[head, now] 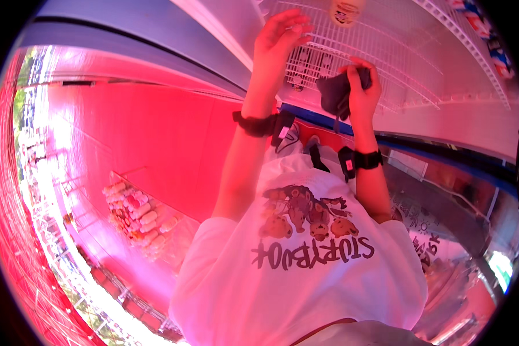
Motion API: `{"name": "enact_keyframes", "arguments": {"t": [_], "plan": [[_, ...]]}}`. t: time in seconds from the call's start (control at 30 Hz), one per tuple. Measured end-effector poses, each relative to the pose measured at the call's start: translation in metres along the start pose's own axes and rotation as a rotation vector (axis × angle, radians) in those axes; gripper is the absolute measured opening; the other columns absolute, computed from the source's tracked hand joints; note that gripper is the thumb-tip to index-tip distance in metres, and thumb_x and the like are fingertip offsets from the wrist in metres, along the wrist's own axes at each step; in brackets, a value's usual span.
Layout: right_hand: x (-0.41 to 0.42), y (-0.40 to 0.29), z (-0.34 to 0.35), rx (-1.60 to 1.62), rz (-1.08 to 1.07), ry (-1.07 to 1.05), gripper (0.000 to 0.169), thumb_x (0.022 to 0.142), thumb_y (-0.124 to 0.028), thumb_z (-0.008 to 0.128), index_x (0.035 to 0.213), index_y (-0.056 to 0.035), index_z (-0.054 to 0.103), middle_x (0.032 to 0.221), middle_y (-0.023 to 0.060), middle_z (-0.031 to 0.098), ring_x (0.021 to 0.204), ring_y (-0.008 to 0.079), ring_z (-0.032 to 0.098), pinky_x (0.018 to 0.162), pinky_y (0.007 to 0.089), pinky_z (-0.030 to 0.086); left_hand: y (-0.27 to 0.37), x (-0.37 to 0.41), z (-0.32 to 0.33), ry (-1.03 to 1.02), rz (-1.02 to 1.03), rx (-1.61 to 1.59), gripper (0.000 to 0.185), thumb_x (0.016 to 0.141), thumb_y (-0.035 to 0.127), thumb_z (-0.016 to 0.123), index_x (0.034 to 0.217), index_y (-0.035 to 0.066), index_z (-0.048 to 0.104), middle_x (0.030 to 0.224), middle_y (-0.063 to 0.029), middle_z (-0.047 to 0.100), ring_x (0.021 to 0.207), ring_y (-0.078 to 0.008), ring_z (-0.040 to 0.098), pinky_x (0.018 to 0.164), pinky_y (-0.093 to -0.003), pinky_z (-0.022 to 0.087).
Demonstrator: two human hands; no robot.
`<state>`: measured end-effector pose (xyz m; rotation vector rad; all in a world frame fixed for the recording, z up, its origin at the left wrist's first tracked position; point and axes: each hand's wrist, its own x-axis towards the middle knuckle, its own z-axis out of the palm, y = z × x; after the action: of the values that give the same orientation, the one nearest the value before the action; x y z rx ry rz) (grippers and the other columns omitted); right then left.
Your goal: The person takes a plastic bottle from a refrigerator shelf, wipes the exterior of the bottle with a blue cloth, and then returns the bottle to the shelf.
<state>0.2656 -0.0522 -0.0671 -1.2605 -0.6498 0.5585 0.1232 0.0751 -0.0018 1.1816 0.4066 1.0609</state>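
Note:
My right hand (365,88) grips a bunched dark cloth (335,93) in front of a white wire shelf (385,65) inside a cabinet that looks like a fridge. Up and to the left, my left hand (283,32) is raised by the same shelf, its fingers apart and slightly bent, with nothing seen in them. A container with pale yellow contents and a printed front (346,12) stands farther back on the shelf. Below the wires, several small bottles or cups (307,65) show through. Black bands circle both my wrists.
A blue-edged sill (315,117) runs along the cabinet's front, above my feet. The grey-blue door or side panel (147,34) stands to the left. Colourful packs (484,30) hang at the upper right. Many pale and pink cylindrical items (138,212) lie piled at the left.

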Motion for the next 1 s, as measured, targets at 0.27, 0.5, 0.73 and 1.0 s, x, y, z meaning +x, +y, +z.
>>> {"name": "enact_keyframes", "arguments": {"t": [0.27,0.5,0.73,1.0], "plan": [[-0.077,0.000,0.075,-0.014,0.474,-1.116,0.029,0.090,-0.010,0.068,0.116,-0.0019,0.058,0.089,0.0025,0.066,0.084,0.0074,0.059,0.078,0.0236,0.047,0.061,-0.095,0.049,-0.065,0.253,0.522,0.024,0.092,0.011,0.057,0.115,0.005,0.061,0.095,-0.0075,0.066,0.089,-0.0220,0.066,0.076,-0.0332,0.053],[-0.170,-0.051,0.145,-0.003,0.522,-1.957,0.032,0.088,-0.011,0.070,0.117,-0.0027,0.061,0.088,0.0001,0.066,0.087,0.0087,0.062,0.081,0.0247,0.047,0.045,-0.130,0.079,-0.108,0.879,1.254,0.015,0.073,0.015,0.064,0.087,0.011,0.058,0.069,0.0026,0.048,0.064,-0.0124,0.053,0.052,-0.0258,0.040],[-0.232,-0.064,0.168,-0.141,0.957,-2.295,0.023,0.087,-0.008,0.067,0.109,-0.0047,0.066,0.092,0.0041,0.069,0.087,0.0117,0.064,0.079,0.0250,0.048,0.077,-0.163,0.043,0.055,0.896,1.351,0.012,0.074,0.016,0.063,0.082,0.012,0.055,0.068,0.0037,0.047,0.065,-0.0119,0.053,0.052,-0.0257,0.040],[-0.293,-0.030,0.239,-0.090,0.390,-2.720,0.023,0.086,-0.014,0.069,0.107,-0.0045,0.067,0.097,0.0049,0.069,0.087,0.0138,0.063,0.080,0.0277,0.048,0.118,-0.241,-0.037,0.203,0.718,1.336,0.015,0.073,0.015,0.064,0.086,0.013,0.058,0.069,0.0026,0.049,0.067,-0.0136,0.055,0.053,-0.0267,0.042]]}}
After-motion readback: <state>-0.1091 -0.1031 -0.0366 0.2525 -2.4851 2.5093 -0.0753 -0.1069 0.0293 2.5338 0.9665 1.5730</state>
